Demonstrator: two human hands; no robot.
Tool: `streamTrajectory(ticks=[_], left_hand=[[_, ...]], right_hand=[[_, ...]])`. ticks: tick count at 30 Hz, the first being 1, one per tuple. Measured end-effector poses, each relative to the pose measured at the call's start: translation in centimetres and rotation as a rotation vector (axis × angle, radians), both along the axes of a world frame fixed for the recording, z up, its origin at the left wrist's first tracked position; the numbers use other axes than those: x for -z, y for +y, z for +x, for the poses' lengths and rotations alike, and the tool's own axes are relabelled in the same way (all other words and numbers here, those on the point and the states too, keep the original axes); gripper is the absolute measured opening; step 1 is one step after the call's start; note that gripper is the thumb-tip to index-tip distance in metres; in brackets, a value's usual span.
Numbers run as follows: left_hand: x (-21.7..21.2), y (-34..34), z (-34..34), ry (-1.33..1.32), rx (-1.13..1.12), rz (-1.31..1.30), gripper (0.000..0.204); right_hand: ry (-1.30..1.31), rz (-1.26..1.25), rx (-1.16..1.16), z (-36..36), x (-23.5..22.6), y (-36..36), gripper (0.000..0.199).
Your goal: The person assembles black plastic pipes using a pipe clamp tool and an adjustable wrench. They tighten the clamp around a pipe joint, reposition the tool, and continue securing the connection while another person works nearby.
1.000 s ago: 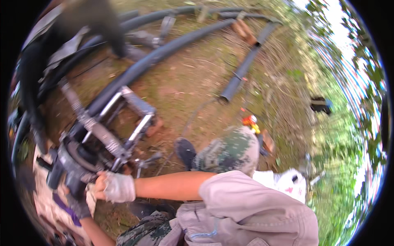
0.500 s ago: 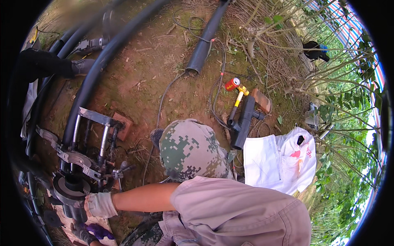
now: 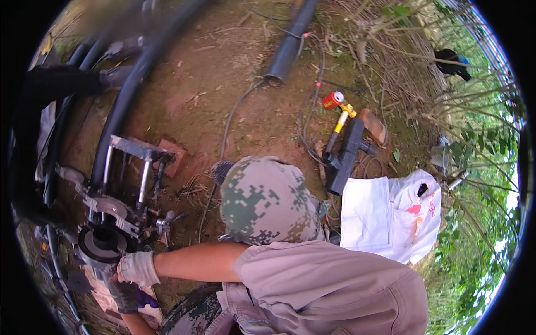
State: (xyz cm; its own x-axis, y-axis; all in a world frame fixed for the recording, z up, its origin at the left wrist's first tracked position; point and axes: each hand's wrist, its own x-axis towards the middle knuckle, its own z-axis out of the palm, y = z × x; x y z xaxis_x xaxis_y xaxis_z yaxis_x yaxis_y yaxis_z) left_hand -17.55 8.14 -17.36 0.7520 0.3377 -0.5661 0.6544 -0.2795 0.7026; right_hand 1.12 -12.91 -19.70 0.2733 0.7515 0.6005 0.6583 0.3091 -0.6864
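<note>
Neither of my hands shows in the head view. A co-worker in a camouflage hat [image 3: 265, 201] and beige shirt [image 3: 329, 290] crouches right below me. That person's white-gloved hand [image 3: 137, 268] rests at the open end of a black pipe [image 3: 103, 240], and a dark-gloved hand [image 3: 125, 293] lies just beneath it. The pipe end is held in a metal clamp frame [image 3: 128, 184]. The long black pipe [image 3: 120, 111] runs up and away from the frame over bare red soil.
A grey pipe [image 3: 290, 44] lies at the top. A black tool with a yellow stem and red cap [image 3: 343, 145], a brick [image 3: 373, 125], a white sheet [image 3: 365, 215] and a white plastic bag [image 3: 419, 218] lie to the right. Another person in dark clothes [image 3: 50, 89] stands at the left. Brush and a fence line the right side.
The view has swung down and right, so the co-worker's hat now sits mid-frame and the tool and bag show. The co-worker's gloved hands stay at the clamped pipe end.
</note>
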Motion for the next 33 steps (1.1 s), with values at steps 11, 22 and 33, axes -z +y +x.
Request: streamTrajectory(ticks=[11, 22, 33], left_hand=[[-4.5, -9.4, 8.7, -0.012, -0.485, -0.288, 0.052], [-4.4, -10.4, 10.4, -0.027, -0.486, -0.415, 0.068], [-2.2, -10.9, 10.7, -0.176, -0.589, -0.393, 0.092]], right_hand=[[0.272, 0.226, -0.161, 2.7, -2.9, -2.1, 0.032], [0.469, 0.107, -0.111, 2.6, -1.2, -3.4, 0.026], [0.767, 0.087, -0.011, 1.9, -2.9, -2.7, 0.020]])
